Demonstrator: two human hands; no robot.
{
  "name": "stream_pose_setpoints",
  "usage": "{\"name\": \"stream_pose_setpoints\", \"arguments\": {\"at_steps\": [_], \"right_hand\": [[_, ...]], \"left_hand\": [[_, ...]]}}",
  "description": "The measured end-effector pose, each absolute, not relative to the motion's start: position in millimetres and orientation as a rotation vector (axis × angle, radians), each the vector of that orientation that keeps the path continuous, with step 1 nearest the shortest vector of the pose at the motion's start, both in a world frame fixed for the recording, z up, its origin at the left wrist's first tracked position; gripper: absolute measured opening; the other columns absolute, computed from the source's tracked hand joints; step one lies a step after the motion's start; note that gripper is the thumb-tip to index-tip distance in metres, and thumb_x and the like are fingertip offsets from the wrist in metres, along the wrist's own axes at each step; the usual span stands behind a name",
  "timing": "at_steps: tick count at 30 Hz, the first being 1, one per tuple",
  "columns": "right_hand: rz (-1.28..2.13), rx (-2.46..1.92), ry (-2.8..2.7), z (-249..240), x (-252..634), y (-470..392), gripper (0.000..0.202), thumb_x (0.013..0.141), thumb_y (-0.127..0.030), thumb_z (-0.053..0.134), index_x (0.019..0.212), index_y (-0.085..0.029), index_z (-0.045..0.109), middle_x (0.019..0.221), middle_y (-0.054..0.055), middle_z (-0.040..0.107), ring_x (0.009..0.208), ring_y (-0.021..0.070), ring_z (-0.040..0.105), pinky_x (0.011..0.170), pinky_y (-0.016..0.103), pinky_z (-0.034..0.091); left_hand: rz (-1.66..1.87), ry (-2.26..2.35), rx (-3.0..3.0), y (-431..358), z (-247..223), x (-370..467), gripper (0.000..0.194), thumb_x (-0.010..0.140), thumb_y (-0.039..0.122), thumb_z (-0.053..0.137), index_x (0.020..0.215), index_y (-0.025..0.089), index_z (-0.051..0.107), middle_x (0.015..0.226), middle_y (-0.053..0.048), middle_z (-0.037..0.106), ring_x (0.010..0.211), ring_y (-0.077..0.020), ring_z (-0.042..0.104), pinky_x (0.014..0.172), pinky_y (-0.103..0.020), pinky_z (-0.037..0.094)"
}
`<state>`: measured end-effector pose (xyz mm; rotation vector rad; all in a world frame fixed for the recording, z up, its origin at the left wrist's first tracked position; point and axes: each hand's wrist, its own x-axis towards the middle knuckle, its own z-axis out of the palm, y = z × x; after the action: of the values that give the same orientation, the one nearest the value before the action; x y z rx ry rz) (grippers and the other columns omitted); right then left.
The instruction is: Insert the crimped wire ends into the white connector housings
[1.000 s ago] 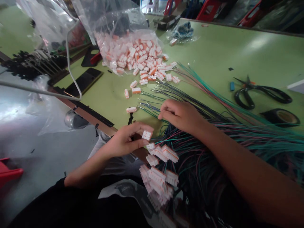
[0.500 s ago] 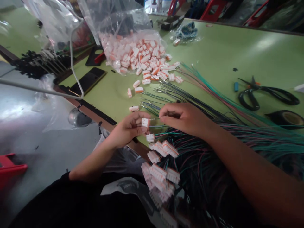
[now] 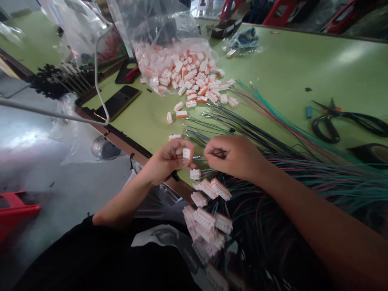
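Looking down on a wide, glossy green table (image 3: 306, 68), with a streak of light at two o'clock and a brown edge slanting from nearly ten o'clock down toward six. Past that edge, at nine o'clock, grey floor (image 3: 75, 178) with a patch of glare and, closer to eight, a red stool (image 3: 24, 213). Between three and four o'clock, a thick spread of green, pink and dark wires (image 3: 327, 178). Between eleven and twelve, a clear bag (image 3: 163, 30) with a heap of small plugs (image 3: 192, 68) inside and at its mouth. Near the middle, a left hand (image 3: 166, 161), fingers curled, thumb and fingertips pinched around a white-and-orange plug (image 3: 186, 154). Just across at four o'clock, a right hand (image 3: 227, 155), fist loosely curled, fingertips closed on a thin wire (image 3: 198, 158). Black-handled cutters (image 3: 332, 112) between two and three o'clock, tape (image 3: 362, 152) at three, a phone (image 3: 124, 100) at ten. At six o'clock, a cluster of wired plugs (image 3: 206, 218) hanging by the table edge. Held above the table's edge, slightly left of centre: the single plug, orange side toward three o'clock, facing the right fingertips; long axis foreshortened and hard to tell.
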<state>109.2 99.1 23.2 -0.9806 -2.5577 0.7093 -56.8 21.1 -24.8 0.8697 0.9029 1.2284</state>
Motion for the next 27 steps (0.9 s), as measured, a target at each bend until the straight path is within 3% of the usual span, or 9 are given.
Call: {"name": "stream_pose_setpoints", "arguments": {"at_steps": [13,27], "right_hand": [[0.718,-0.932,-2.586,20,106,96,0.012,0.065,-0.019,0.049,0.054,-0.020,0.055,0.050,-0.003,0.052,0.049,0.0086,0.041,0.052,0.024,0.029],[0.756,-0.847,-2.591,11,105,94,0.009,0.067,-0.018,0.050,0.061,-0.018,0.056,0.058,-0.002,0.057,0.055,0.0087,0.045,0.055,0.022,0.030]], "left_hand": [[1.283,0.953,0.898,20,-26,-54,0.023,0.067,0.013,0.070,0.084,0.017,0.054,0.069,0.004,0.058,0.066,-0.0087,0.062,0.072,-0.024,0.053],[1.307,0.944,0.841,19,-26,-54,0.028,0.064,0.018,0.076,0.084,0.016,0.056,0.066,0.004,0.061,0.060,-0.0084,0.062,0.063,-0.021,0.053]]}}
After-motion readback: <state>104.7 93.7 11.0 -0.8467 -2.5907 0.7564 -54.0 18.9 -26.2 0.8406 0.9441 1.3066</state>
